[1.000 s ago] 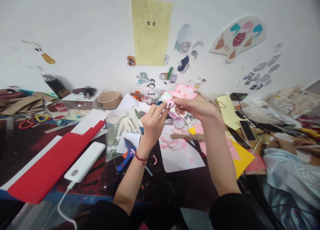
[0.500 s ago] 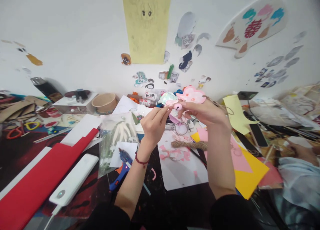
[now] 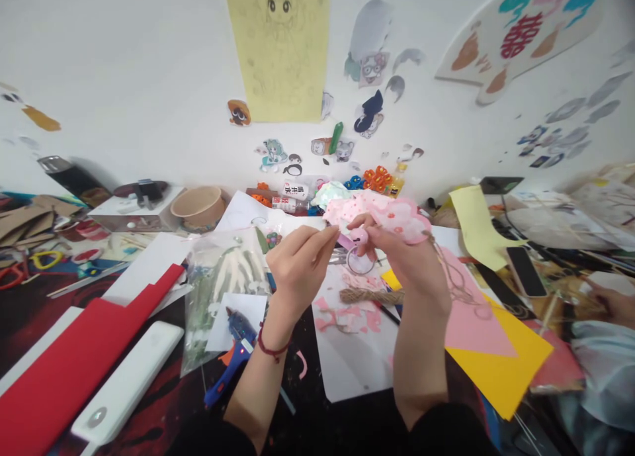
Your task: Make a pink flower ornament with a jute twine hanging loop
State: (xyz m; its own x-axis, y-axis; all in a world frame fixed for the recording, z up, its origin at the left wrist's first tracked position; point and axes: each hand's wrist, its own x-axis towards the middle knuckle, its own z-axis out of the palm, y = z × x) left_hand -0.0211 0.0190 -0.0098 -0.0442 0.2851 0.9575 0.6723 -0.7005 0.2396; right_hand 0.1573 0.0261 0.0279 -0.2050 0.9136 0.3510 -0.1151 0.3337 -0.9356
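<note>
My right hand (image 3: 404,254) is closed, with a small pink bell (image 3: 358,237) between thumb and fingers. Beyond its fingers spreads a pink flower-like piece with orange-red spots (image 3: 399,219), twine trailing from its right side; how it is held cannot be made out. Fingertips pinched together, my left hand (image 3: 301,261) is just left of the bell; whatever it grips is too small to see. A lilac strip (image 3: 347,241) and a thin round ring (image 3: 360,261) show below the bell. I cannot tell whether they hang from it or lie behind.
A blue glue gun (image 3: 235,357) rests on white paper beside my left forearm. Pink scraps (image 3: 347,316) and a twine bundle (image 3: 370,296) lie between my arms. Red card (image 3: 84,357) is left, yellow card (image 3: 518,363) right. Another person's hand (image 3: 615,307) is at far right.
Both hands have come slightly lower. The pink piece has tipped down and right, uncovering the orange flowers behind. The view has shifted a little. My fingers remain pinched near the bell.
</note>
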